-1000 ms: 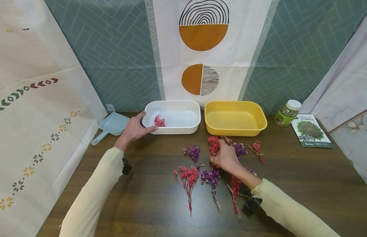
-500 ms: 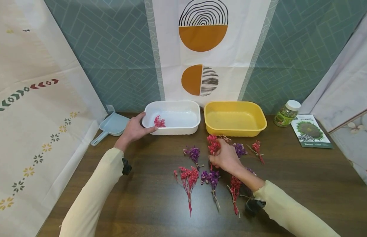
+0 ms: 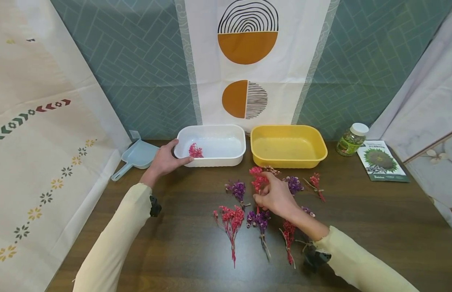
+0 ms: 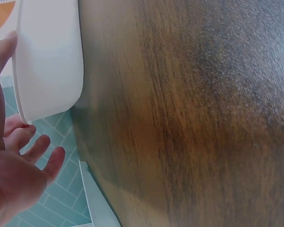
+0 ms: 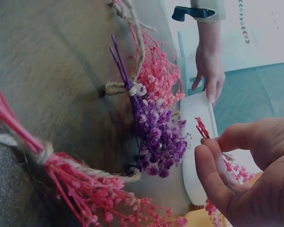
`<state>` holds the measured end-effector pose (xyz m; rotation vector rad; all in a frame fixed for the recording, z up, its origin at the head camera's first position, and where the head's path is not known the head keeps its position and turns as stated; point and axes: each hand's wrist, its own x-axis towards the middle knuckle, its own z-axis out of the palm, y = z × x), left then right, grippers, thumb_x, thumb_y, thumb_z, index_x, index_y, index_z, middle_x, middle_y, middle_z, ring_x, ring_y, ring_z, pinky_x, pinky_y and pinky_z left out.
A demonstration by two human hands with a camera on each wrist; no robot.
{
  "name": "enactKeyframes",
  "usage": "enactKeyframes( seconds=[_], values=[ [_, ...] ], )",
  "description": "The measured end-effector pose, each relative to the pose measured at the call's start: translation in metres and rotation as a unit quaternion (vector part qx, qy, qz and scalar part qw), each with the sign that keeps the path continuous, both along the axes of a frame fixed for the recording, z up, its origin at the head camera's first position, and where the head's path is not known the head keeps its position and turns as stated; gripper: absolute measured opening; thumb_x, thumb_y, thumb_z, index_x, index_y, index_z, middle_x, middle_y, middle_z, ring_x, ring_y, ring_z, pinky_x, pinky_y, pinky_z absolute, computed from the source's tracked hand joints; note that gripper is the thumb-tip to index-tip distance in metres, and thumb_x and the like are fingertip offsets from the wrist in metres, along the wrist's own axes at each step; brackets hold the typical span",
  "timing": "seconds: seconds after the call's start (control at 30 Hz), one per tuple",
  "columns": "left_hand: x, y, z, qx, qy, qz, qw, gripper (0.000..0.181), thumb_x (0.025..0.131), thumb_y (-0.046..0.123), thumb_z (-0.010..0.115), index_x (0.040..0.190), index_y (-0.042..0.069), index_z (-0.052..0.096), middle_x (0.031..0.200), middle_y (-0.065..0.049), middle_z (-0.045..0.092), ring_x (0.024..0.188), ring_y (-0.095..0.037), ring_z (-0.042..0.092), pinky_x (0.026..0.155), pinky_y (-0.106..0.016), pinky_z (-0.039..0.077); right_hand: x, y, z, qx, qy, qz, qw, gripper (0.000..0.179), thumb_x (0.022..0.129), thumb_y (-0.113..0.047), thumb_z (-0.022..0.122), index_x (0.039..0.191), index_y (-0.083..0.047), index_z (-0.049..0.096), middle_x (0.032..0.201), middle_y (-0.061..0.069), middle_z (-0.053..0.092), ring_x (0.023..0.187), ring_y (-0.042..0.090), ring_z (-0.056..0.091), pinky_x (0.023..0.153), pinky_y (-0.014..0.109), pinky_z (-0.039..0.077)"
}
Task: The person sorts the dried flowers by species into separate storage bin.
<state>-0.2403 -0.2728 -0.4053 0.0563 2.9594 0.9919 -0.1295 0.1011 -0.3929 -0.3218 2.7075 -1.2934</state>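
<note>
Bunch of pink flowers (image 3: 260, 184) is at the frame's centre, pinched by its stems in the right hand (image 3: 278, 199). Left of centre, the left hand (image 3: 165, 160), thumb and fingers wide apart, touches the white basin (image 3: 218, 162).

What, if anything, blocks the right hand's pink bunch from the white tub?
Nothing visible; the pink bunch likely need only clear the rim of the white tub. Left purple bunch lies off the direct line.

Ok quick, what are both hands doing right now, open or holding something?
Left hand: holding the white tub at one end.
Right hand: pinching a pink flower bunch.
</note>
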Motion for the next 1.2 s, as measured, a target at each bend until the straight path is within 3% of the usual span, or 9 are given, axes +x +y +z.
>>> enactKeyframes(
  seconds=[0.27,0.57,0.83,1.2],
  values=[
    [0.001,0.000,0.000,-0.001,-0.004,0.001,1.0000,0.106,0.081,0.057,0.076,0.156,0.000,0.027,0.155,-0.025,0.034,0.134,-0.041,0.039,0.107,-0.060,0.035,0.003,-0.003,0.007,-0.013,0.012,0.026,0.9995,0.072,0.083,-0.003,0.078,0.144,0.002,0.041,0.070,0.000,0.064,0.054,0.014,0.061,0.049,0.030,0.049],
    [0.002,-0.001,0.000,0.001,-0.004,0.000,1.0000,0.106,0.080,0.057,0.076,0.155,0.000,0.028,0.154,-0.025,0.036,0.132,-0.040,0.041,0.106,-0.060,0.035,-0.007,-0.004,0.013,-0.014,0.027,0.069,0.9971,0.073,0.085,-0.005,0.077,0.146,0.004,0.039,0.069,-0.001,0.063,0.052,0.014,0.060,0.048,0.031,0.046],
    [0.001,-0.001,0.000,-0.001,-0.003,0.000,1.0000,0.106,0.080,0.057,0.076,0.156,0.000,0.028,0.154,-0.025,0.036,0.131,-0.040,0.041,0.106,-0.060,0.036,-0.023,-0.010,0.023,-0.016,0.067,0.119,0.9905,0.073,0.085,-0.007,0.076,0.147,0.004,0.038,0.071,-0.001,0.064,0.050,0.013,0.060,0.048,0.030,0.046],
    [0.001,0.000,0.000,0.006,0.002,0.000,1.0000,0.105,0.080,0.056,0.077,0.155,0.000,0.029,0.153,-0.024,0.037,0.130,-0.040,0.042,0.106,-0.059,0.037,-0.053,-0.024,0.039,0.002,0.085,0.164,0.9829,0.071,0.085,-0.005,0.076,0.145,0.006,0.039,0.074,0.001,0.066,0.047,0.013,0.058,0.051,0.031,0.050]
  ],
)
